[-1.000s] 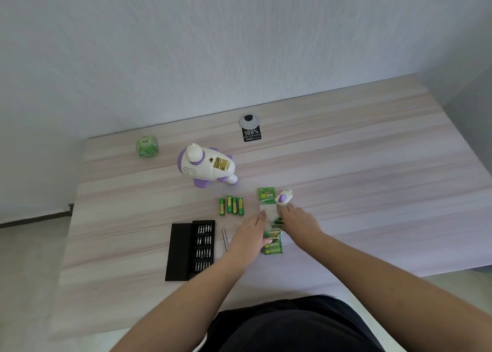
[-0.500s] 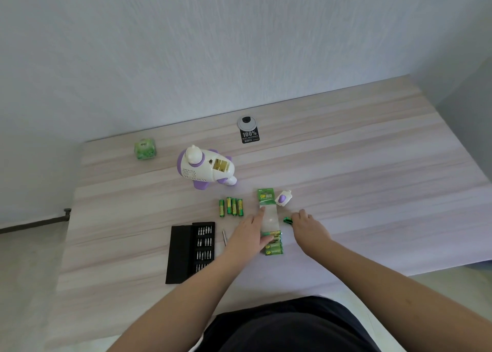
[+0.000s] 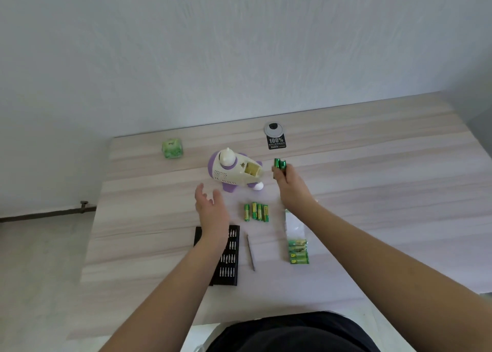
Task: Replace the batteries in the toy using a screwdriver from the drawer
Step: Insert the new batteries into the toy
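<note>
battery pack (image 3: 298, 253) top hidden by forearm, bit case (image 3: 229, 256) partly covered

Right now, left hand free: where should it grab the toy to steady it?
Grip the toy by its rounded white and purple body, coming from its left, where the open left hand is near. That keeps the open battery bay on top clear for the right hand holding batteries.

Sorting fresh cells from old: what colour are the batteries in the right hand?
Green with shiny metallic ends, the batteries gripped in the right hand; head view.
</note>
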